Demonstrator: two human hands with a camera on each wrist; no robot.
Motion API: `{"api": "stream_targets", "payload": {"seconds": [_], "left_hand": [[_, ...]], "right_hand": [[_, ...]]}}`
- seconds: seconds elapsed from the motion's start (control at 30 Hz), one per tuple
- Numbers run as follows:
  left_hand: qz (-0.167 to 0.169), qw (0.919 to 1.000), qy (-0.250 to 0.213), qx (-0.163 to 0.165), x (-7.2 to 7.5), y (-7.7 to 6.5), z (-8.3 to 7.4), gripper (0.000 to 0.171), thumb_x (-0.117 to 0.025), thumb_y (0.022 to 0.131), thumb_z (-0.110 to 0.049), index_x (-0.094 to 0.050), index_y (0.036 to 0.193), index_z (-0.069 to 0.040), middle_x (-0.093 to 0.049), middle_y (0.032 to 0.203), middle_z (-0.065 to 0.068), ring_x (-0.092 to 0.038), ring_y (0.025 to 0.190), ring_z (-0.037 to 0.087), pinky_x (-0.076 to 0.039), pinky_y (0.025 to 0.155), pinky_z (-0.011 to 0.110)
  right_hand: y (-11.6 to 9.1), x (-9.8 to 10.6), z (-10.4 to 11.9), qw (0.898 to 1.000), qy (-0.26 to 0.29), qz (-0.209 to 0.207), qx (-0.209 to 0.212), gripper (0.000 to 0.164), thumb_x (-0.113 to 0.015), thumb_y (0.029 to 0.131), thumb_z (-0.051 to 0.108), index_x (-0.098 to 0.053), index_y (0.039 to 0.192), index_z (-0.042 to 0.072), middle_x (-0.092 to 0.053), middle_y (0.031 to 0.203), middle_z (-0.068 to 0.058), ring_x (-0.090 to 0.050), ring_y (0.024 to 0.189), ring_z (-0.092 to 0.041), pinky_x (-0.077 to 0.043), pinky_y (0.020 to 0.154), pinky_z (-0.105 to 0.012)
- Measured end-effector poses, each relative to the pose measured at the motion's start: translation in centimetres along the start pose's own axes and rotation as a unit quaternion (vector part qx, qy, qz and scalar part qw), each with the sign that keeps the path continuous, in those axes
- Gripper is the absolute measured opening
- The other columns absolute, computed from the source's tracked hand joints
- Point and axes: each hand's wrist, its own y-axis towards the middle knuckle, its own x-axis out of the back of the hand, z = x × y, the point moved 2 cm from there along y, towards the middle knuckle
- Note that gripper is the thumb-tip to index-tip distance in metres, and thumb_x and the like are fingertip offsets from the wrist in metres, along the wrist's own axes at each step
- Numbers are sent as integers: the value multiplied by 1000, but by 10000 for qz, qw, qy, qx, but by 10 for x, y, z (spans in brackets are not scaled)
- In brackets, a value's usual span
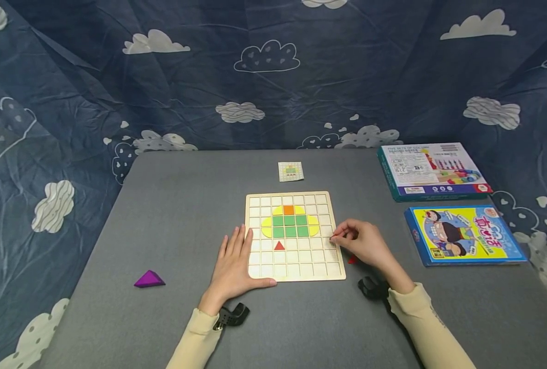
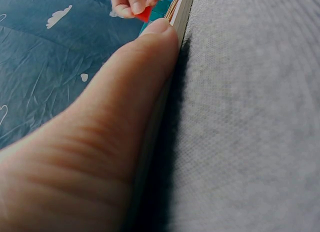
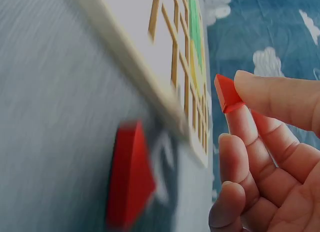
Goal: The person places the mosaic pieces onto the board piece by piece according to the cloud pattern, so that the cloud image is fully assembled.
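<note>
A wooden grid board lies on the grey table, bearing a pattern of green squares, yellow rounded pieces and an orange square. One red triangle piece sits below them on the grid. My left hand rests at the board's left side, fingers spread and straight, its thumb along the near edge. Over the board's right edge, my right hand pinches a small red triangle block between thumb and fingertip. Beneath that hand another red triangle block lies on the table.
A small pattern card lies behind the board. Two boxes, one white and green, one blue and yellow, lie at the right. A purple pyramid-like piece sits at the left. Dark cloud-printed cloth hangs behind the table.
</note>
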Motion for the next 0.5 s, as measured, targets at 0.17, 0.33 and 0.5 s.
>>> {"api": "stream_targets", "payload": {"seconds": [0.17,0.33,0.5], "left_hand": [[-2,10000,-4,4,0,0,0,130,-61,61,-83,-12,152,-3,-9,156,16,-2,143,27,0,113,44],[16,10000,20,14,-1,0,1,131,-60,61,-84,-11,152,-4,-9,156,16,-1,143,26,0,113,43],[-19,10000,4,-2,0,0,1,130,-59,61,-84,-13,152,-3,-11,156,16,-3,143,27,-1,113,44]], "right_hand": [[8,-16,17,9997,96,99,194,13,-80,77,11,-67,80,8,-59,66,2,-47,55,-14,-33,45,-24],[16,-34,33,9982,157,330,472,12,-79,77,11,-68,76,11,-60,65,5,-49,54,-12,-37,48,-24],[22,-51,44,9962,77,610,608,12,-79,78,12,-68,74,14,-60,66,8,-52,55,-9,-41,51,-24]]}}
